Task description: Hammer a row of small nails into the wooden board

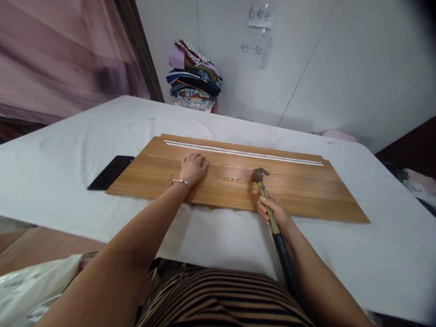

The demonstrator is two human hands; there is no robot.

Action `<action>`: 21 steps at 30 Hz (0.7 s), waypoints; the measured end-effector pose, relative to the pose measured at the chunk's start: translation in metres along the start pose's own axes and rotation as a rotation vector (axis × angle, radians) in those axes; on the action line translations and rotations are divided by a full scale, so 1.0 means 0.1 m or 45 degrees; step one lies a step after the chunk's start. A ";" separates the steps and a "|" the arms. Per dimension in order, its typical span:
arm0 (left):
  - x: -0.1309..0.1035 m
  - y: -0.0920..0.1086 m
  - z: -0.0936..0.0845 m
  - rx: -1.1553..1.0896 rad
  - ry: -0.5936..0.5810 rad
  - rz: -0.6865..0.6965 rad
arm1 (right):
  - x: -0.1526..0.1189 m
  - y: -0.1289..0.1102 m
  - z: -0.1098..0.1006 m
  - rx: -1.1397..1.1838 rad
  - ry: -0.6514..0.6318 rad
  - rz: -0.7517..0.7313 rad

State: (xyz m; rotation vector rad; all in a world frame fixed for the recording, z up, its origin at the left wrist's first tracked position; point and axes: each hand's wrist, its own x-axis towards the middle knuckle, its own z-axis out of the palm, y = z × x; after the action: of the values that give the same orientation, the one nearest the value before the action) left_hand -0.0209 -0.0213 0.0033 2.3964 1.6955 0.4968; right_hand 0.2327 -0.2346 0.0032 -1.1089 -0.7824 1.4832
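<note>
My right hand [272, 210] is wrapped round the wooden handle of a claw hammer [270, 213]. Its rusty head is over the brown wooden board [306, 193], at the right end of a row of several small nails [232, 178]. My left hand [193, 168], with a bracelet at the wrist, rests on the board left of that row; its fingers are spread somewhat. A single loose nail [170, 177] lies by the left wrist. Two white measuring strips [238, 153] run along the board's far side.
The board lies on a table with a white cloth [78, 136]. A black flat object [111, 173] sits at the board's left end. Folded clothes [195, 79] are stacked beyond the far edge, near a wall with paper signs [252, 49].
</note>
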 end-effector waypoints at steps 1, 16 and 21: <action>0.00 0.00 0.00 0.002 0.000 0.001 | 0.00 0.00 0.00 0.001 0.001 -0.002; 0.01 -0.03 0.03 -0.004 0.008 0.017 | 0.00 0.02 -0.02 -0.008 0.003 -0.001; 0.02 -0.02 0.02 -0.001 -0.001 0.004 | 0.00 0.04 -0.02 -0.007 0.020 -0.021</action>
State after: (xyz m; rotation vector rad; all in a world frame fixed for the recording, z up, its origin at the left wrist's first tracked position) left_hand -0.0212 -0.0192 0.0011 2.3986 1.6913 0.4968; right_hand 0.2330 -0.2355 -0.0008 -1.1146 -0.7830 1.4575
